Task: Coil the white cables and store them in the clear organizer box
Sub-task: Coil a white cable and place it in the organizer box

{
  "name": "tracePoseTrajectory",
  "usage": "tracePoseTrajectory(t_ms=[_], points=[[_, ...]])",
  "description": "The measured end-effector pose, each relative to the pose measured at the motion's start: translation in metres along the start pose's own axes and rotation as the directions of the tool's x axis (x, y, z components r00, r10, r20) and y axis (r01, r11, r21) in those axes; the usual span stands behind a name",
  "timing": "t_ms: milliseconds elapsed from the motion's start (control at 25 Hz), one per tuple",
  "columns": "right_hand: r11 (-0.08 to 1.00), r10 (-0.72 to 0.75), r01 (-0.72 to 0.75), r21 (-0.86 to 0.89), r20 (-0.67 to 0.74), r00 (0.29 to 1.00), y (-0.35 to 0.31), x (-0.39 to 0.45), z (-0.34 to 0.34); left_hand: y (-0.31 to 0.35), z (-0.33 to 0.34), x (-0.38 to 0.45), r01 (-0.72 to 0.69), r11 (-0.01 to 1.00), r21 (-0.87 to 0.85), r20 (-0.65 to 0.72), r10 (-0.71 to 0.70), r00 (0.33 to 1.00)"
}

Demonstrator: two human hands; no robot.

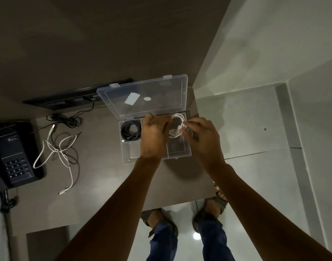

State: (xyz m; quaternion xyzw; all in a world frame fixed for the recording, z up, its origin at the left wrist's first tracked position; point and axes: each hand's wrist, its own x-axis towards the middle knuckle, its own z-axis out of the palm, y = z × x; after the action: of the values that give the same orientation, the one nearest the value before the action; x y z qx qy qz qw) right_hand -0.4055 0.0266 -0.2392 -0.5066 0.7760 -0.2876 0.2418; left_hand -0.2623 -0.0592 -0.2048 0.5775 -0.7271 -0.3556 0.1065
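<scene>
In the head view, the clear organizer box sits open on the brown table, its lid raised toward twelve o'clock, and both hands meet over its right-hand compartments: the left hand is curled into a fist around one side of a coiled white cable, while the right hand, at three o'clock of the coil, pinches its other side with fingertips pressed together. A coiled black cable fills the box's upper-left compartment. At nine o'clock of the box, well apart, a second white cable lies loose and uncoiled on the table beside a black telephone.
</scene>
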Motion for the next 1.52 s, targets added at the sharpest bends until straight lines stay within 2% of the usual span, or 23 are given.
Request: tracePoseTrajectory(t_ms=[80,160,240,320,440,520,760,880,1000,1120,1280,1440,1520], points=[[0.998,0.031,-0.032,-0.061,-0.018,0.999,-0.002,0.005,0.001,-0.009,0.0,-0.001,-0.153,0.987,0.047,0.007,0.153,0.988],[0.993,0.038,-0.042,-0.108,-0.034,0.999,-0.007,0.01,0.0,-0.002,-0.008,0.001,-0.14,0.989,0.046,0.01,0.14,0.99],[0.988,0.043,-0.045,-0.149,-0.02,0.999,-0.013,0.013,-0.001,0.001,-0.01,0.004,-0.188,0.98,0.072,0.03,0.186,0.982],[0.981,0.063,-0.06,-0.182,0.012,0.998,-0.016,0.018,-0.003,-0.005,-0.011,0.005,-0.176,0.98,0.095,0.152,0.16,0.975],[0.984,0.11,-0.107,-0.143,0.016,0.994,-0.017,0.022,0.0,-0.02,-0.017,0.004,-0.343,0.897,0.278,0.268,0.271,0.925],[0.981,0.158,-0.154,-0.114,0.028,0.987,-0.017,0.024,0.002,-0.029,-0.021,0.004,-0.383,0.856,0.346,0.334,0.269,0.903],[0.982,0.083,-0.083,-0.169,-0.002,0.997,-0.02,0.021,-0.002,-0.021,-0.019,0.008,-0.293,0.893,0.342,0.397,0.145,0.906],[0.968,0.06,-0.058,-0.243,0.0,0.998,-0.023,0.02,-0.004,-0.016,-0.02,0.01,-0.309,0.885,0.349,0.404,0.155,0.902],[0.974,0.052,-0.056,-0.22,-0.025,0.998,-0.024,0.02,-0.006,-0.011,-0.028,0.022,-0.317,0.884,0.344,0.435,0.15,0.888],[0.976,0.044,-0.043,-0.212,0.0,0.999,-0.023,0.019,-0.008,-0.003,-0.04,0.03,-0.188,0.945,0.269,0.416,0.062,0.907],[0.987,0.033,-0.027,-0.157,0.038,0.999,-0.02,0.021,-0.008,0.009,-0.039,0.03,-0.016,0.977,0.212,0.313,-0.052,0.948],[0.986,0.057,-0.033,-0.162,0.142,0.988,-0.018,0.026,-0.013,0.016,-0.018,0.042,0.002,0.932,0.363,0.34,-0.135,0.931],[0.98,0.029,0.001,-0.197,0.147,0.989,-0.019,0.026,-0.014,0.018,-0.012,0.045,-0.009,0.916,0.401,0.362,-0.149,0.92]])
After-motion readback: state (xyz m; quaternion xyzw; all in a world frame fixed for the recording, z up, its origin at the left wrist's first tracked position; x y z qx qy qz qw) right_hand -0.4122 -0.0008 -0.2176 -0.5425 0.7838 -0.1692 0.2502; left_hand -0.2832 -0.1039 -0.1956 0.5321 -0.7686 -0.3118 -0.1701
